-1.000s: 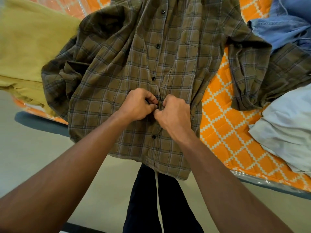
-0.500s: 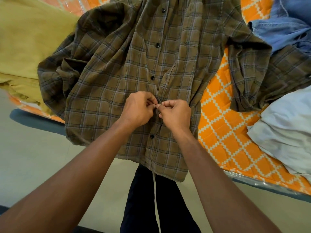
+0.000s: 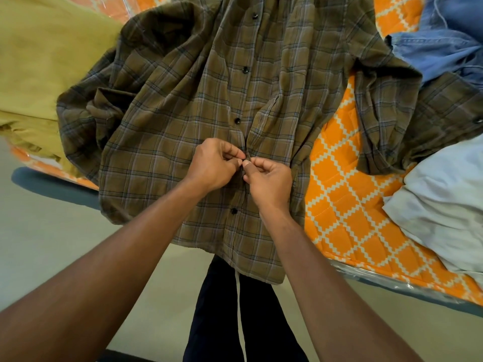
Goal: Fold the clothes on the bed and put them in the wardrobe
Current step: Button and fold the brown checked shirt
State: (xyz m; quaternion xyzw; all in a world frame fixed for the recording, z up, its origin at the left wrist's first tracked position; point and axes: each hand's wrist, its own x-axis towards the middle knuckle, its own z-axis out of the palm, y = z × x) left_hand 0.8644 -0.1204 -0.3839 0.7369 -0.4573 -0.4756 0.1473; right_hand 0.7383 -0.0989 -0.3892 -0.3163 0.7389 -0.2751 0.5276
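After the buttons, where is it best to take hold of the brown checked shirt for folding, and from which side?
Probably the checked shirt by its two hem corners, from the near edge of the bed. The hem hangs flat and free over that edge, while both sleeves lie bunched farther out. Now the left hand and right hand pinch its front strip.

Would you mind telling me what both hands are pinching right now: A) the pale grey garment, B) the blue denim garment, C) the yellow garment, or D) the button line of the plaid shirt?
D: the left hand and right hand meet at the front opening of the plaid shirt, fingertips pinching its fabric.
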